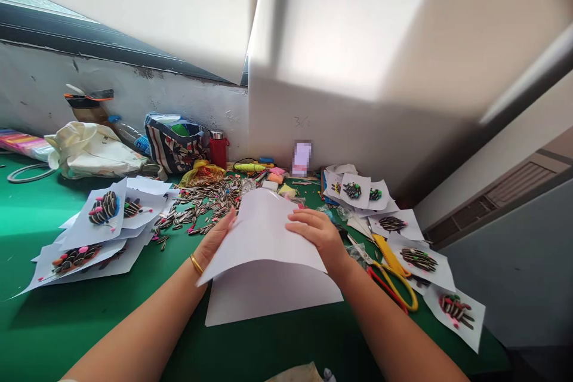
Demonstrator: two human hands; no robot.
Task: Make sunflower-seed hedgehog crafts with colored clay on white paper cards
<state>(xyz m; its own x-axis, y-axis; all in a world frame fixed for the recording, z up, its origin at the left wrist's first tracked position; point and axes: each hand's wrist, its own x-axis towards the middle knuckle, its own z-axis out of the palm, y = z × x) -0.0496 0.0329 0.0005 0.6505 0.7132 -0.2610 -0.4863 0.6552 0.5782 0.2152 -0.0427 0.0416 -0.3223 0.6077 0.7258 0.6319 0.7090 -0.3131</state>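
Note:
A white sheet of paper (268,233) arches up between my hands over the green table. My left hand (218,240), with a gold bangle at the wrist, grips its left edge; the fingertips are partly hidden behind it. On the right side, my right hand (320,237) holds the sheet with its fingers across the top. Beneath lies another white paper layer (273,292); whether it is the same sheet folded or a separate one, I cannot tell. Behind the paper spreads a heap of striped sunflower seeds (215,200), some with pink bits among them.
Paper cards with seed-covered figures (105,209) are piled at left; more cards (418,259) lie at right. Yellow-handled scissors (403,286) and a red-handled pair (387,289) sit by my right forearm. A red bottle (218,150), striped bag (176,143) and cloth bag (98,152) line the wall.

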